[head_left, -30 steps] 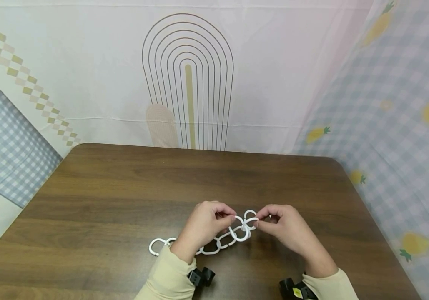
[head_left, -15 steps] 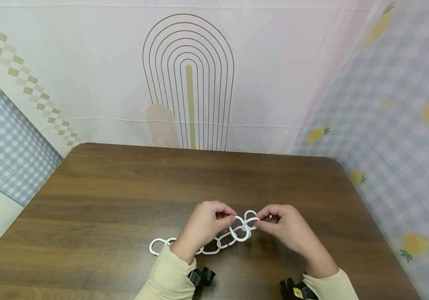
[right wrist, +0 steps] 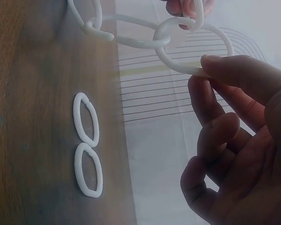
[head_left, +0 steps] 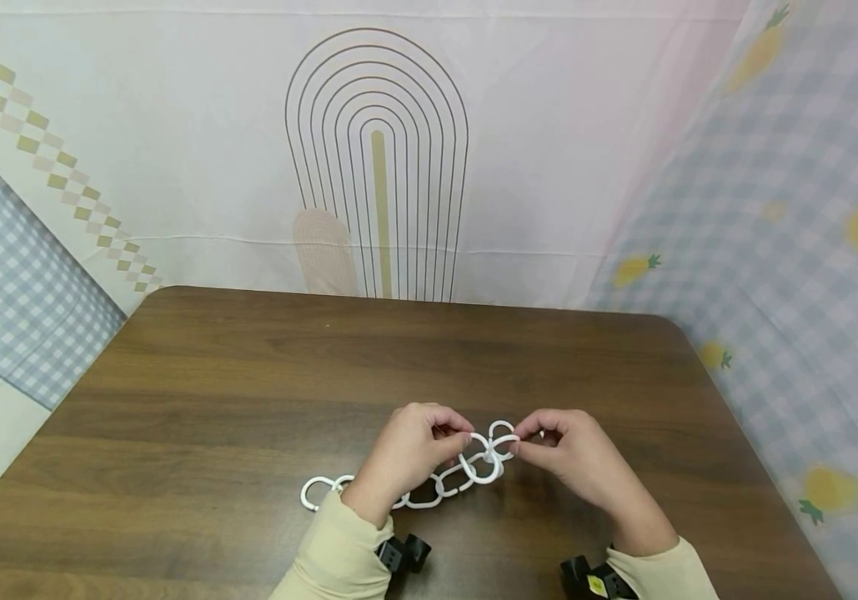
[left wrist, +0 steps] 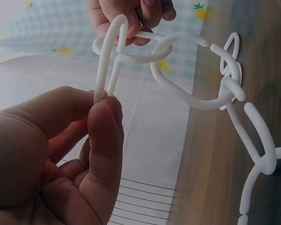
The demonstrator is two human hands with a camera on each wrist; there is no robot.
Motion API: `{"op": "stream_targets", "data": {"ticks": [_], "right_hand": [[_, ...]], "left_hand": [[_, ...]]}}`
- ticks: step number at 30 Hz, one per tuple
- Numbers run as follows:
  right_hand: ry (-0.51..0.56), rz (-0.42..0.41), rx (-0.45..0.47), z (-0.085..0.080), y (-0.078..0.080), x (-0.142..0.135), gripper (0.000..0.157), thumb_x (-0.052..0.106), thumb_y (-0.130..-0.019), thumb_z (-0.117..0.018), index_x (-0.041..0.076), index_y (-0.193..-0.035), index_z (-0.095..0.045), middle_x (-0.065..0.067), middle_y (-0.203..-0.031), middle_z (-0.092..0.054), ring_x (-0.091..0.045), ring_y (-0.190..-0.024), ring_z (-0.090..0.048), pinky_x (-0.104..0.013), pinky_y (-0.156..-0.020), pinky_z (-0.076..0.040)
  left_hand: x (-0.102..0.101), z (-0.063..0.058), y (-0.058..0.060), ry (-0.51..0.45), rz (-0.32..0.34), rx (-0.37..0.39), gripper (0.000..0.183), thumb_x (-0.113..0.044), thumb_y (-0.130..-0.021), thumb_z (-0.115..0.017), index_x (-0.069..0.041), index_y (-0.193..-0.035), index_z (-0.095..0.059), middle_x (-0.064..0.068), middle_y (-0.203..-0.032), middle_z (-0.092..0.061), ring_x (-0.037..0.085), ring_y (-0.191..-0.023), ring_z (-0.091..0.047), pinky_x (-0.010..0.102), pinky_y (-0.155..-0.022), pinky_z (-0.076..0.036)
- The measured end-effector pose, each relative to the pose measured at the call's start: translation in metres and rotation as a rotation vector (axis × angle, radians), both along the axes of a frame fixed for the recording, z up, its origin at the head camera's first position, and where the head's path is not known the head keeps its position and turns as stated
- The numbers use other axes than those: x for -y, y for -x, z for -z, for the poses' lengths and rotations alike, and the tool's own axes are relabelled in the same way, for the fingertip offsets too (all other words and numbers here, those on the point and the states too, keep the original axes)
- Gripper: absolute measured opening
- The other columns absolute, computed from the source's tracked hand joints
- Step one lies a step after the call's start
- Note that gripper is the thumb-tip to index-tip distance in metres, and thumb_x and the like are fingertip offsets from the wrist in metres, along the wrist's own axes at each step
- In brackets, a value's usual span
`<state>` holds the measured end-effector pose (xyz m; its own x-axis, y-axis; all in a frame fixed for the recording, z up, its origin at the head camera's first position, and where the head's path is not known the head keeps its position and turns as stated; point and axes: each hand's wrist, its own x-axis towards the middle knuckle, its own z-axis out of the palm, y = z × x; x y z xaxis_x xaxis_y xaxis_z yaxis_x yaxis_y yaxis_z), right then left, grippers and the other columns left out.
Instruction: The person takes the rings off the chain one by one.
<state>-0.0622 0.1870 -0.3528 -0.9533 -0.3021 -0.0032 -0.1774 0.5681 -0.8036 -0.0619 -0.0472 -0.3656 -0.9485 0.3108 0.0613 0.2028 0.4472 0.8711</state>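
Note:
A chain of white plastic links runs over the table, part of it hidden behind my left forearm. My left hand pinches an oval link at its end between thumb and fingertips. Opposite it, my right hand holds a neighbouring link between thumb and index finger. These two links hook through each other and are raised, with the chain sloping down from them towards the tabletop. Some chain links show a small gap in the ring. Two more white links lie end to end on the table below the hands.
The brown wooden table has rounded far corners. Behind it hangs a pale cloth with an arch pattern, and a blue checked cloth with yellow fruit prints covers the right side. Black camera mounts sit on both wrists.

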Motion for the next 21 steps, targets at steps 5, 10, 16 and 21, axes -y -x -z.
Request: {"op": "stream_targets", "data": {"ticks": [5, 10, 16, 21], "right_hand": [[0.003, 0.0, -0.002, 0.0002, -0.0001, -0.0005, 0.006, 0.015, -0.084, -0.081, 0.015, -0.085, -0.075, 0.004, -0.069, -0.061, -0.007, -0.059, -0.048, -0.024, -0.054, -0.042], [0.005, -0.002, -0.002, -0.0003, -0.0002, -0.0007, 0.005, 0.013, -0.084, -0.081, 0.013, -0.086, -0.076, 0.005, -0.071, -0.062, -0.007, -0.06, -0.05, -0.023, -0.055, -0.043], [0.009, -0.004, 0.0, -0.0009, -0.0004, -0.0008, 0.005, 0.012, -0.084, -0.081, 0.012, -0.086, -0.076, 0.004, -0.071, -0.063, -0.007, -0.06, -0.05, -0.024, -0.055, -0.043], [0.002, 0.003, -0.001, -0.0008, -0.0005, -0.0008, 0.006, 0.013, -0.083, -0.081, 0.013, -0.086, -0.076, 0.004, -0.07, -0.061, -0.007, -0.06, -0.049, -0.024, -0.055, -0.042]], "left_hand": [[-0.0002, -0.0006, -0.0002, -0.005, 0.002, 0.006, 0.007, -0.007, -0.09, -0.072, -0.005, -0.091, -0.078, -0.008, -0.066, -0.065, 0.003, -0.056, -0.059, 0.021, -0.057, -0.049], [-0.0003, -0.0006, 0.0, -0.006, 0.005, 0.01, 0.006, -0.007, -0.09, -0.072, -0.007, -0.091, -0.078, -0.007, -0.066, -0.065, 0.003, -0.057, -0.06, 0.021, -0.056, -0.049], [-0.0004, -0.0002, -0.0001, -0.014, 0.009, 0.014, 0.007, -0.008, -0.089, -0.072, -0.004, -0.091, -0.078, -0.006, -0.071, -0.067, 0.003, -0.058, -0.061, 0.021, -0.056, -0.051], [-0.0003, 0.0004, -0.0001, -0.012, 0.01, 0.017, 0.006, -0.008, -0.089, -0.072, -0.005, -0.09, -0.078, -0.006, -0.071, -0.067, 0.003, -0.058, -0.06, 0.021, -0.056, -0.051]]}}
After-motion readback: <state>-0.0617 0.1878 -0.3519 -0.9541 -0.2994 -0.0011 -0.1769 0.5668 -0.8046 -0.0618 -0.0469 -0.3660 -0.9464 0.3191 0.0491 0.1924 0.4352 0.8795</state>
